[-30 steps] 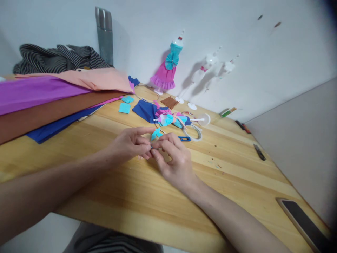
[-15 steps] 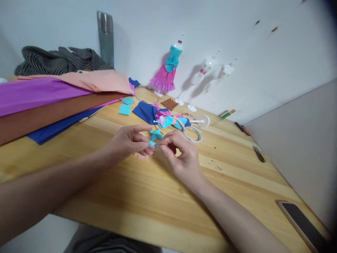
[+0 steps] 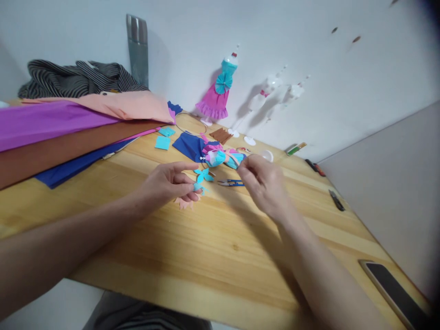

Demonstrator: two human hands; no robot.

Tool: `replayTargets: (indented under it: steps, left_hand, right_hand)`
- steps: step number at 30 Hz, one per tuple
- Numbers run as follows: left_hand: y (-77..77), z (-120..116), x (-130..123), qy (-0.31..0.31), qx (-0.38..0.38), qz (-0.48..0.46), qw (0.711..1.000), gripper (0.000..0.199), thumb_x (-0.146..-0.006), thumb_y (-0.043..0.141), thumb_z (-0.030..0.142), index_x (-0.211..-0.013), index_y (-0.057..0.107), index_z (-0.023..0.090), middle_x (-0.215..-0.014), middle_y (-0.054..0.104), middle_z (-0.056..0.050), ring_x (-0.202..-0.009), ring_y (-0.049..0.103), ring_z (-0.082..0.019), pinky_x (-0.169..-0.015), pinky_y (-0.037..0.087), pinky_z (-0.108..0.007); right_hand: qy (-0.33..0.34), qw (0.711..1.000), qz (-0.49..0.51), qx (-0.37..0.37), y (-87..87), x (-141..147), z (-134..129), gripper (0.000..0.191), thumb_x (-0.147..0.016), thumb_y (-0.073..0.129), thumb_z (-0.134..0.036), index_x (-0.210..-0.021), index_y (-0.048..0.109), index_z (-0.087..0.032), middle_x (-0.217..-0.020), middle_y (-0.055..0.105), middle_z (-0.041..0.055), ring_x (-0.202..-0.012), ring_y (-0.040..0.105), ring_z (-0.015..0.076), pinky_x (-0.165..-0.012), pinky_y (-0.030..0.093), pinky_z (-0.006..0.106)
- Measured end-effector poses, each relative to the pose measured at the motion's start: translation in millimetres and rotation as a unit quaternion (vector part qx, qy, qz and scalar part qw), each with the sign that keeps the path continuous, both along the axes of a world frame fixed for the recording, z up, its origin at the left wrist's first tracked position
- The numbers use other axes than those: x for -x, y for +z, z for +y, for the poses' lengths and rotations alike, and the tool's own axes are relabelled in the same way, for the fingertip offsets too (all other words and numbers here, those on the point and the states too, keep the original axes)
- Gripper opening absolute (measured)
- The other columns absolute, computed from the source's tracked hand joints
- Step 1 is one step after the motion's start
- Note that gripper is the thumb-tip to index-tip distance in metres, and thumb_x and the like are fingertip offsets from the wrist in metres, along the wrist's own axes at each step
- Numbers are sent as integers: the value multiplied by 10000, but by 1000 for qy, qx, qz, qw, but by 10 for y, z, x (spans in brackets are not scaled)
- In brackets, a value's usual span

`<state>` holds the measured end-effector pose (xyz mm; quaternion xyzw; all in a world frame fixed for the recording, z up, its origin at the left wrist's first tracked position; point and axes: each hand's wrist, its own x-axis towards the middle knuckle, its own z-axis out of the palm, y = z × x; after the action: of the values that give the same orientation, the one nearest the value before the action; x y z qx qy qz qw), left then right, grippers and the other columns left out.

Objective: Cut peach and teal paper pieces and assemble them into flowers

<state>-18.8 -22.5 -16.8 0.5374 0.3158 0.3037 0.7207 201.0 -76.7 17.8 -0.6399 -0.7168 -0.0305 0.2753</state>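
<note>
My left hand (image 3: pixel 172 182) pinches a small turquoise paper piece (image 3: pixel 198 187) between thumb and fingers, its index finger stretched out above. Just beyond it on the table lies a turquoise paper flower shape (image 3: pixel 204 175). My right hand (image 3: pixel 263 185) is closed, its fingertips beside a doll form dressed in turquoise paper (image 3: pixel 217 158) that lies on its side. What these fingers hold, if anything, is hidden. Blue-handled thread snips (image 3: pixel 231 182) lie between the hands. Under my left fingers are jagged pink paper scraps (image 3: pixel 184 202).
Turquoise paper squares (image 3: pixel 162 143) and a dark blue sheet (image 3: pixel 188 146) lie behind. Long coloured sheets (image 3: pixel 62 120) fill the left. A dressed doll form (image 3: pixel 220 91) stands by the wall. At right are a cutter (image 3: pixel 336 200) and a phone (image 3: pixel 392 288).
My right hand has left the turquoise piece and moved right and away from me, now covering where the tape roll lay. The thread snips have come into view. My left hand has stayed put.
</note>
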Motion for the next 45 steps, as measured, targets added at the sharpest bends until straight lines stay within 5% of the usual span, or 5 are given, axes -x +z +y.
replayTargets:
  steps: [8,15,19,30,45]
  left_hand:
    - [22,6,11,14,-9,5,1000,606,-649,735,174,-1222,558,91,-664,725,-27,-595,680,-161,-595,512,-269]
    - [-10,7,2,0,-16,-12,1000,604,-648,754,204,-1214,564,110,-664,724,-21,-580,671,-141,-574,506,-242]
    - [-34,-5,4,-18,-35,-7,999,613,-654,744,198,-1232,560,114,-677,720,-33,-599,670,-158,-520,491,-234]
    - [-102,-30,2,-64,-87,-21,994,542,-675,650,120,-1214,587,108,-669,677,11,-574,607,-97,-567,464,-220]
    - [14,-2,19,-53,-56,25,997,574,-634,651,126,-1202,567,122,-678,669,14,-528,606,-103,-485,434,-201]
  right_hand:
    - [-148,903,-243,322,148,-697,-7,223,-789,512,-292,-650,657,-197,-679,659,57,-588,555,180,-528,321,282]
    - [-197,925,-207,249,280,-750,-40,240,-780,583,-338,-621,662,-176,-682,666,88,-669,598,228,-563,358,307]
    - [-34,982,75,167,187,-336,28,339,-826,551,-452,-726,686,-158,-756,691,82,-718,621,209,-640,447,309]
    - [186,705,582,361,-360,375,-47,491,-765,629,-581,-1031,654,-168,-858,705,74,-766,672,175,-672,514,280]
    - [117,782,546,278,-347,393,-63,306,-654,785,-436,-654,639,-167,-613,674,12,-560,601,119,-565,444,251]
